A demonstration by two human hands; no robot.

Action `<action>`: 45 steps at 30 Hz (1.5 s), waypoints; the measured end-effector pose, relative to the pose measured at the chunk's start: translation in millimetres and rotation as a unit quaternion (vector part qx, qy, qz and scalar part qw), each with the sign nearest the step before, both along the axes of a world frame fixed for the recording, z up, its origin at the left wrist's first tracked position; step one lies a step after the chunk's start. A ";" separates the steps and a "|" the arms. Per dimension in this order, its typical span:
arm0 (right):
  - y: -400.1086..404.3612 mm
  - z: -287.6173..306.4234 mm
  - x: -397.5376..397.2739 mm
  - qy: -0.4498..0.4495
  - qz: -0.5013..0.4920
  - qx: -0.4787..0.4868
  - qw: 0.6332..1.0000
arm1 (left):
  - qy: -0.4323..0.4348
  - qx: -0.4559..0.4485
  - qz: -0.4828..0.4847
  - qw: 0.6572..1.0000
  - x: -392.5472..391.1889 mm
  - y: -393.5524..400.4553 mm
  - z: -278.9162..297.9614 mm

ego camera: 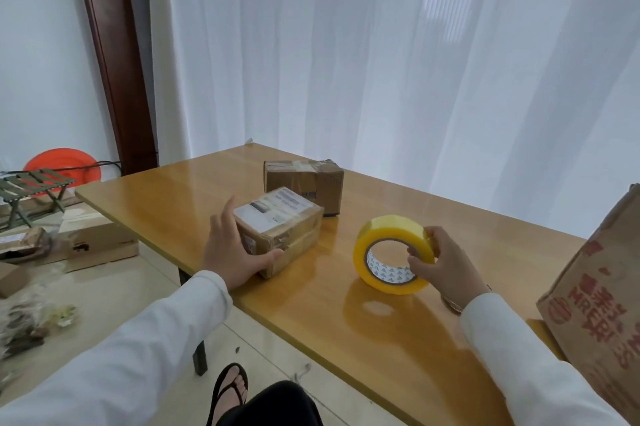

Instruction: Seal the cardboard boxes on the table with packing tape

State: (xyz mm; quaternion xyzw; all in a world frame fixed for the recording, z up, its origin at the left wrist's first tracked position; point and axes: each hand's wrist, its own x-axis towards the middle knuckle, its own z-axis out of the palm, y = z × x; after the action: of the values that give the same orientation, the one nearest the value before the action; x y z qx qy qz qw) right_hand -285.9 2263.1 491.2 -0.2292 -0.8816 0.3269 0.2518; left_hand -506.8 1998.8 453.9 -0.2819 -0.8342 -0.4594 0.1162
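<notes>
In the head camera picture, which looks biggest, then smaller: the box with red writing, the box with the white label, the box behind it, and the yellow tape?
1. Box with red writing, though it's nearest and cut off.
2. Labelled box.
3. Tape roll and back box look about alike, and the back box is farther away, so no ranking.

Wooden table [398, 328] bears three boxes [277, 228] (one large) and tape roll [393, 254].

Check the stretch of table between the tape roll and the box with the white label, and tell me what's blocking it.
Nothing visible blocks it. The right hand grips the tape roll, standing on edge on the table. Bare tabletop lies between it and the labelled box, which the left hand holds. The second box sits behind, clear of that path.
</notes>
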 end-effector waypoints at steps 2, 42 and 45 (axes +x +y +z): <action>5.9 -6.6 5.4 0.017 0.000 -0.006 1.000 | 0.000 -0.013 0.059 0.998 -2.3 5.4 0.1; 43.5 -42.6 14.5 0.074 -0.148 0.212 0.963 | -0.116 0.081 -0.246 0.959 98.0 190.9 -7.4; 44.8 -43.6 14.1 0.085 -0.161 0.205 0.962 | -0.115 0.065 -0.256 0.958 98.5 191.6 -7.4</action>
State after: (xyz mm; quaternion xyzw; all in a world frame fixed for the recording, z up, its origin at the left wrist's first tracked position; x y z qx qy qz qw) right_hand -271.9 2307.9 447.6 -0.2830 -0.8566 0.1123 0.4166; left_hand -408.3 2190.4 446.5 -0.4234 -0.7102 -0.5561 -0.0843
